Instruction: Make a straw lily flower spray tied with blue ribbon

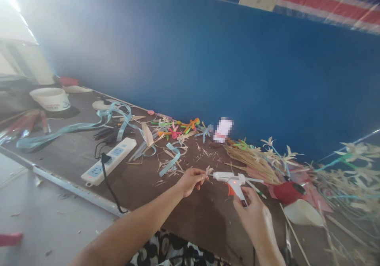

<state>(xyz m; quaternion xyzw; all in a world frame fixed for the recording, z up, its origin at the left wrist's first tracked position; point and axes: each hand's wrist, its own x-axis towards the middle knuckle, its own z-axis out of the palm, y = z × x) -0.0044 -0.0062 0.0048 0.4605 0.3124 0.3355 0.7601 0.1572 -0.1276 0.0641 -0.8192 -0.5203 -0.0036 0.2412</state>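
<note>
My left hand (192, 181) pinches a small pale flower-like piece (209, 171) near the middle of the brown table (196, 218). Around the handle of a white glue gun (230, 177) with an orange trigger, my right hand (252, 207) is closed. A small red light glows on the gun's body. The nozzle points left and meets or nearly touches the pale piece; the exact contact is too small to tell. A glue stick (255, 180) sticks out from the gun's rear.
A white power strip (109, 162) with a black plug lies left. Light blue ribbon (65, 133), a white tub (51, 99) and colourful flower pieces (175, 130) sit farther back. Straw-like strips (255, 161), a red roll (286, 192) and pale flowers (353, 153) crowd the right.
</note>
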